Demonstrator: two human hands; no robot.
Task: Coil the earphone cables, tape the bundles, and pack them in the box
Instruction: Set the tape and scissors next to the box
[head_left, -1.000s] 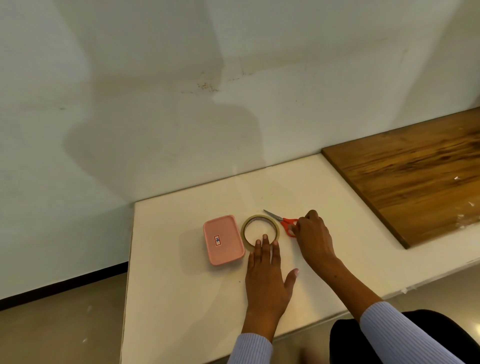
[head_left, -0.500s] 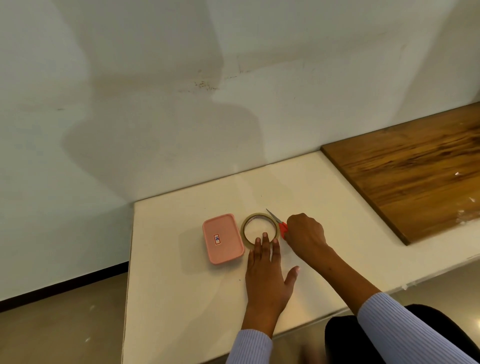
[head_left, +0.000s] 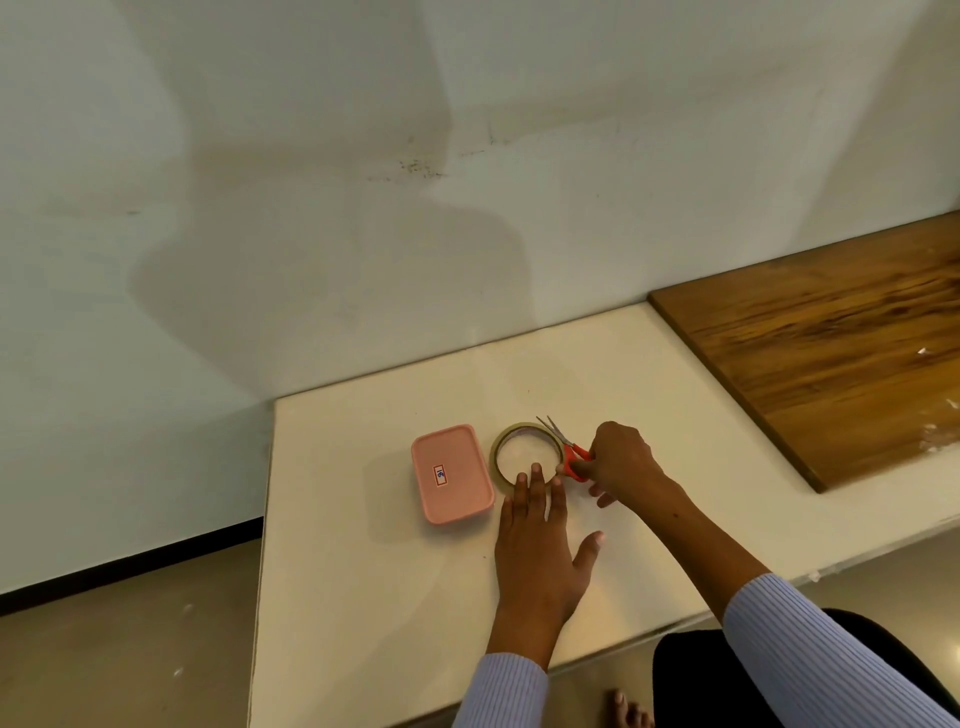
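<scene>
**Tape-cutting setup: scissors in hand, roll pinned**

My right hand (head_left: 621, 460) grasps the red handles of the scissors (head_left: 566, 447), fingers curled around them; the blades point toward 11 o'clock and lie across the far right edge of the tape roll (head_left: 525, 457); I cannot tell whether the blades touch it. My left hand (head_left: 537, 551) lies flat on the white table (head_left: 363, 597), fingers straight, fingertips (head_left: 535, 475) resting on the near rim of the roll, holding nothing.

The pink box (head_left: 452, 473) sits just beside the roll at its 9 o'clock, lid on. No earphone cables are visible anywhere in view; I cannot tell whether they are already in the box.

Judgement: the step in hand looks like tool handling around the taping stage; no free tape end can be made out. The next move probably calls for locating the tape end, peeling a short strip and cutting it; the flat left hand must shift to a pinch first.

Surroundings: a wooden board (head_left: 831, 364) lies well apart at 2 o'clock; the wall (head_left: 363, 208) stands at 12 o'clock. The closed lid will obstruct packing until removed.
</scene>
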